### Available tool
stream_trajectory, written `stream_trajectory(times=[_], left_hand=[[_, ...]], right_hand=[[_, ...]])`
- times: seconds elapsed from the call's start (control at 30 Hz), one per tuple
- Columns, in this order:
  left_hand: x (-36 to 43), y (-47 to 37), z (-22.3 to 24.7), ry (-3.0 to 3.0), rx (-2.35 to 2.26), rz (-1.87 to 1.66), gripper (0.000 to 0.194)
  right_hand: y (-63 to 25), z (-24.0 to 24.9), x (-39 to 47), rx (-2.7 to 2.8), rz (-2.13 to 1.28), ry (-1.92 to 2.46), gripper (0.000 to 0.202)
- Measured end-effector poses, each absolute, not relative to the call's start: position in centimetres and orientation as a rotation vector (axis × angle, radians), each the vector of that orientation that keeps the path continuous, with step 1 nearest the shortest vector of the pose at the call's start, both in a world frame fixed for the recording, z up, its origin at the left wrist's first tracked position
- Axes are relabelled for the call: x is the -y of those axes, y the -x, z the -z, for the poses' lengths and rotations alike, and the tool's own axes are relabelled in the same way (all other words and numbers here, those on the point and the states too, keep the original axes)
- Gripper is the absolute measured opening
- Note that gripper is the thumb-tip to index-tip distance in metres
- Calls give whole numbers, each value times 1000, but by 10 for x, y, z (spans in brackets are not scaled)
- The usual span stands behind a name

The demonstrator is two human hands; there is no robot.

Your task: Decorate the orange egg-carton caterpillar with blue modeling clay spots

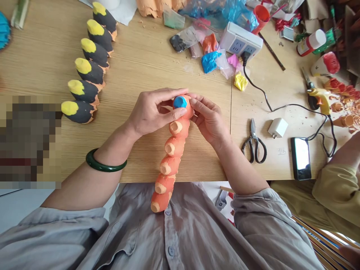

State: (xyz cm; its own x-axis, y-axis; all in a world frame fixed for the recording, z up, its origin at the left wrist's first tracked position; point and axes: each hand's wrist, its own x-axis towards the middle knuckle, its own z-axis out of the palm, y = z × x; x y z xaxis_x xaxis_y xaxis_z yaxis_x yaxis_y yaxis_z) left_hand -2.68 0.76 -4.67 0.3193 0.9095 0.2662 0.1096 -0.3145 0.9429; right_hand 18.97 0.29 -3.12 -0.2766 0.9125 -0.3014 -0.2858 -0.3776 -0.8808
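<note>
An orange, knobbly row of joined rounded pieces [173, 146] slants down from my hands past the table's front edge. Its top knob carries a smooth blue cap [180, 101]; the lower knobs are pale and bare. My left hand [157, 108] is closed round the top piece from the left, with the thumb just below the blue cap. From the right, the fingers of my right hand [208, 114] pinch the same top piece. A similar row of black pieces with yellow tips [94, 71] lies at the upper left.
On the wooden table [135, 60], black-handled scissors [254, 142], a white plug [278, 128] and a phone [300, 158] lie right of my hands. A power strip [241, 40] stands behind, beside blue clay [210, 62] and yellow clay [240, 81]. Another person's arm [344, 150] rests at far right.
</note>
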Motion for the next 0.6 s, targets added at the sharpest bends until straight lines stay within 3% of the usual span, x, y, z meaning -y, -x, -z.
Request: stream_trajectory(times=[0.23,0.6], left_hand=[[-9,32,42,-1816,-985,-949,67],[-13,38,42,-1940,-917,-939,58]], right_hand=[[-190,30,-5,899,-1788,1092,21],[-189,31,-11,761,-1854,1215,6]])
